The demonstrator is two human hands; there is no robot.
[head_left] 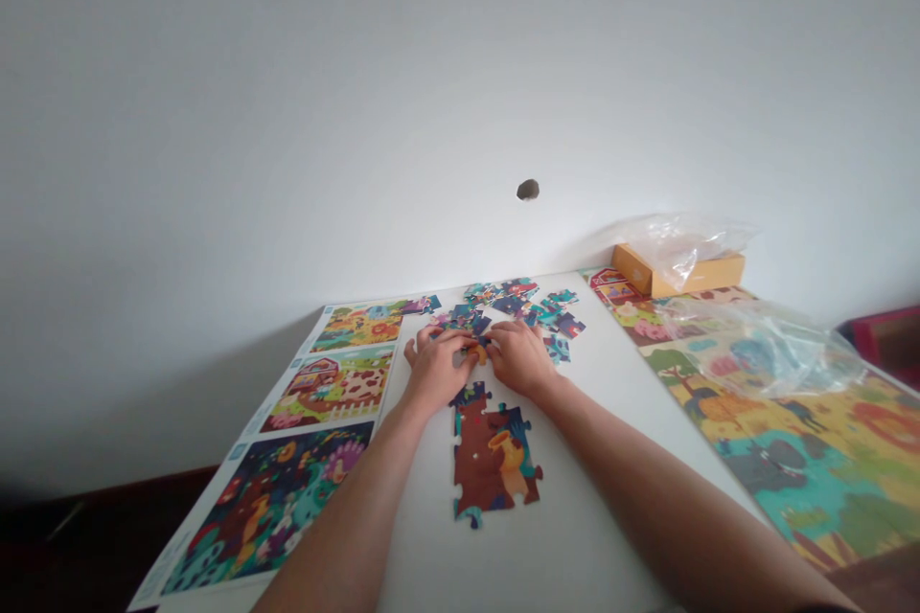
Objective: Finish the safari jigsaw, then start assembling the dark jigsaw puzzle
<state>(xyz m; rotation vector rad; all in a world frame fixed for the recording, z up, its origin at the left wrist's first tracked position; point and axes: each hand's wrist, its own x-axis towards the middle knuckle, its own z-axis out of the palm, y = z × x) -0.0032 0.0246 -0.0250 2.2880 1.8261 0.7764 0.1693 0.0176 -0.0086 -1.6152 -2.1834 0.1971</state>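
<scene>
Both my hands meet over a white table (610, 374) just past a partly joined block of puzzle pieces (494, 460), brown with an orange animal. My left hand (435, 366) lies knuckles up, its fingers curled down on a dark loose piece (466, 337). My right hand (518, 356) sits beside it, fingers bent and pinched at a small yellowish piece (479, 353) between the two hands. A scatter of loose puzzle pieces (528, 305), mostly blue, teal and red, lies just beyond the fingertips.
A reference sheet (316, 426) with three printed pictures runs along the table's left edge. On the right lie a large colourful picture board (812, 450), crumpled clear plastic (769, 345) and an orange box (647, 270). A white wall stands behind.
</scene>
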